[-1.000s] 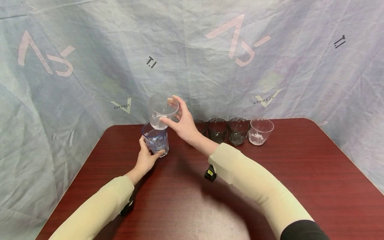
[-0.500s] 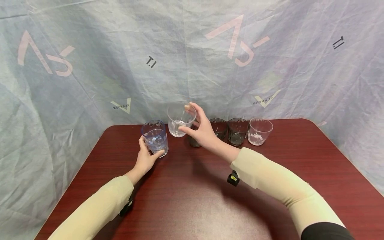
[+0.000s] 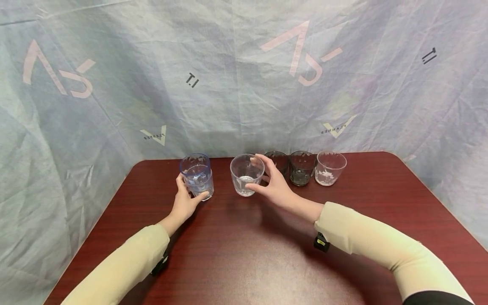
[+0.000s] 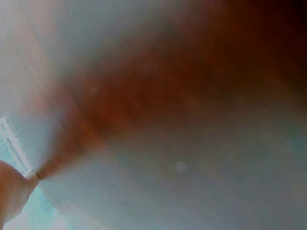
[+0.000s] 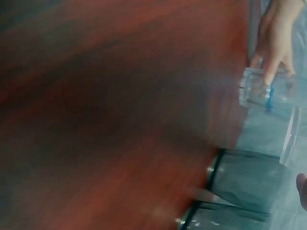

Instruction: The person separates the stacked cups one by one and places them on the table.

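Observation:
In the head view, a blue-tinted glass (image 3: 195, 164) stands nested in a clear glass (image 3: 202, 186) on the left of the table. My left hand (image 3: 184, 202) grips the lower glass, thumb in front and fingers round the far side. To the right, another clear glass (image 3: 247, 174) is upright in my right hand (image 3: 275, 186), pinched between thumb and fingers. Its base appears slightly above the table; the right wrist view shows the clear glass (image 5: 290, 136) apart from the surface. Only a blurred close-up and part of a hand (image 4: 12, 191) show in the left wrist view.
Dark grey glasses, one partly behind my right hand (image 3: 277, 159) and another dark glass (image 3: 302, 169) beside it, stand along the back of the red-brown table (image 3: 236, 254). A clear glass (image 3: 331, 169) ends that row. A printed cloth (image 3: 244, 84) hangs behind.
My right hand has carried the clear glass from above the blue glass rightward and down, close to the table. My left hand has stayed at the nested glasses.

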Tool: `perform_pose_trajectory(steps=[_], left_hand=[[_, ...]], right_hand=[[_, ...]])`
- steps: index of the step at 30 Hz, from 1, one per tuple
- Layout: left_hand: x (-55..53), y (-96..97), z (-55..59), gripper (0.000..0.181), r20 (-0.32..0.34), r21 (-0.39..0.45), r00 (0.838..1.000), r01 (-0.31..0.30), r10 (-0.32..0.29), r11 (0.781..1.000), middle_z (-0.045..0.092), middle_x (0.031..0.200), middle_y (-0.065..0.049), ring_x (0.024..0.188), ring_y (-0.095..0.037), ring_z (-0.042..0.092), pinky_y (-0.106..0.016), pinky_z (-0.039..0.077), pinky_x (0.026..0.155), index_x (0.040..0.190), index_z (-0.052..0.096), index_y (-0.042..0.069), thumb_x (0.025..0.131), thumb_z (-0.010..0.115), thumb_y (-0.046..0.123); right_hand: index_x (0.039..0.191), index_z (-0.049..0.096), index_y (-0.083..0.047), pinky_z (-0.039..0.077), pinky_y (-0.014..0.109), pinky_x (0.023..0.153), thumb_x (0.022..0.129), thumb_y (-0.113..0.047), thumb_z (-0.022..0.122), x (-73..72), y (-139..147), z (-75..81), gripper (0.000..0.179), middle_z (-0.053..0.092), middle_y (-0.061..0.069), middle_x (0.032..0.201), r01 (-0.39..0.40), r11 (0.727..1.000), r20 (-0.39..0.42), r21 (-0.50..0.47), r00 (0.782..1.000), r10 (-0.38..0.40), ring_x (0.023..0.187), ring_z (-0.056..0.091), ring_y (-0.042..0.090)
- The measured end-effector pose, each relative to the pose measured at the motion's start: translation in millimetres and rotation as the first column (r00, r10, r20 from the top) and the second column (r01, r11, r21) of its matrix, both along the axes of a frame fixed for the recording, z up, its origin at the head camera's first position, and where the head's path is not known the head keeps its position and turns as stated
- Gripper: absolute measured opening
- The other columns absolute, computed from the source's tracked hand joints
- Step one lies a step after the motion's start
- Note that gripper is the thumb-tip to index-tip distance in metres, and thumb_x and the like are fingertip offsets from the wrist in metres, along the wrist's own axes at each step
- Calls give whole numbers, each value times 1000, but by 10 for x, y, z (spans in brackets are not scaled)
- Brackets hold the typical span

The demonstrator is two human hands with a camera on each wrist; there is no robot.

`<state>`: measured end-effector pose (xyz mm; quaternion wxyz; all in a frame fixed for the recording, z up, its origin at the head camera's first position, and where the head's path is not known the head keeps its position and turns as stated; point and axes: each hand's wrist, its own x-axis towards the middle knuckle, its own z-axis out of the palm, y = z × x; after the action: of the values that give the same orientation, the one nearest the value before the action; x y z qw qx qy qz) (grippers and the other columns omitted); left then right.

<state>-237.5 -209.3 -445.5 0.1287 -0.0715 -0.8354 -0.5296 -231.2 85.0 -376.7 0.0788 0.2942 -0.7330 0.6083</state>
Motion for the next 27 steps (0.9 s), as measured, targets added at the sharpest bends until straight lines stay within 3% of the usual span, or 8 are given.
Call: perform_pose_trajectory(steps=[8, 15, 22, 27], left_hand=[[-9, -18, -6, 98, 0, -15, 1000, -2, 2, 1000, 43, 138, -28, 125, -39, 46, -51, 38, 101, 148, 5, 11, 82, 78, 6], [1, -18, 17, 98, 6, -12, 1000, 1, 0, 1000, 43, 138, -28, 125, -40, 46, -52, 38, 101, 147, 5, 11, 83, 78, 6], [-2, -13, 23, 98, 18, -5, 1000, 6, -6, 1000, 42, 139, -27, 126, -39, 45, -51, 38, 101, 148, 5, 11, 83, 78, 6], [-2, -16, 19, 98, 20, -9, 1000, 3, -3, 1000, 43, 138, -27, 125, -40, 46, -52, 38, 101, 148, 5, 12, 83, 78, 7]], right_hand=[[141, 33, 0, 41, 53, 100, 76, 9, 78, 28, 75, -222, 80, 46, 22, 141, -1, 1000, 69, -12, 998, 2, 133, 41, 32], [141, 30, 3, 39, 51, 102, 77, 10, 77, 41, 72, -363, 80, 44, 27, 140, -37, 999, 138, 4, 990, 36, 133, 40, 35], [141, 28, 5, 40, 52, 101, 77, 9, 77, 57, 69, -427, 80, 42, 27, 142, -58, 998, 203, 21, 978, 53, 134, 39, 35], [140, 27, 5, 40, 55, 99, 78, 9, 76, 38, 76, -456, 80, 41, 27, 143, -53, 998, 196, 23, 979, 48, 134, 39, 37]])
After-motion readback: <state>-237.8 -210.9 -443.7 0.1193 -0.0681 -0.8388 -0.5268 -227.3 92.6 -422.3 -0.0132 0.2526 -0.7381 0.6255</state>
